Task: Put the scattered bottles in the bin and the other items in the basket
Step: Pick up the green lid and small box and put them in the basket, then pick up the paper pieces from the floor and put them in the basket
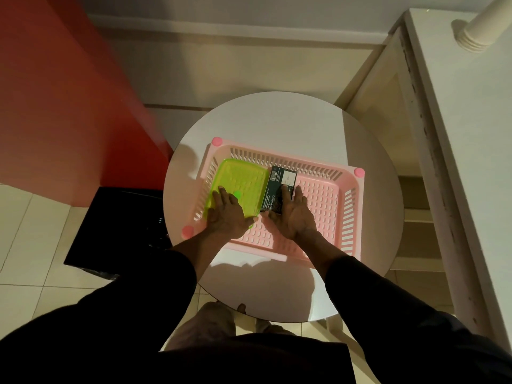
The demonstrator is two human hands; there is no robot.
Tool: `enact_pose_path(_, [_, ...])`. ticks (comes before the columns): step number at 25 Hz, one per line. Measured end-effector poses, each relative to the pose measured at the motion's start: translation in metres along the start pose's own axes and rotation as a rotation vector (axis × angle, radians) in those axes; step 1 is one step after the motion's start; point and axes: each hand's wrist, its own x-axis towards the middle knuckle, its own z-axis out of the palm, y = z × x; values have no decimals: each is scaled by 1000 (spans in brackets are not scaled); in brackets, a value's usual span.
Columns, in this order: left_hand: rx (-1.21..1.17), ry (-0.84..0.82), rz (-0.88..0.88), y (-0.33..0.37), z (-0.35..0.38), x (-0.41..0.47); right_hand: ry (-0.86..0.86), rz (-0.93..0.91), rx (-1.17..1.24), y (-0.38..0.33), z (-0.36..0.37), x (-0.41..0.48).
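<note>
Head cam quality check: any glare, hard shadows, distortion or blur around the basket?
Head view: dim, warm light. Hard arm shadows fall on the table in front of the basket, with a bright patch left of it. The black bin is nearly featureless. Wide-angle distortion bends the cabinet edges. Print on the dark box is too small to read.

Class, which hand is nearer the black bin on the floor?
Left. The left hand rests on the green lid at the basket's bin-side end; the right hand grips the dark box, farther from the black bin.
</note>
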Motion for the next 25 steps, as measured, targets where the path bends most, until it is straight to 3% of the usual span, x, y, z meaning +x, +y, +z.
enact_pose_path(4, [-26, 101, 64, -6, -5, -14, 117, -61, -40, -8, -5, -20])
enact_pose_path(8, [-86, 317, 128, -24, 1, -41, 200, -169, -71, -27, -9, -41])
enact_pose_path(14, [-168, 581, 52, -62, 46, -106, 226, -486, -76, -69, 9, -76])
enact_pose_path(21, [-254, 599, -206, -95, 143, -197, 82, -809, -136, -101, 55, -127])
enact_pose_path(25, [-267, 481, -421, -108, 198, -250, 61, -1036, -186, -106, 93, -161])
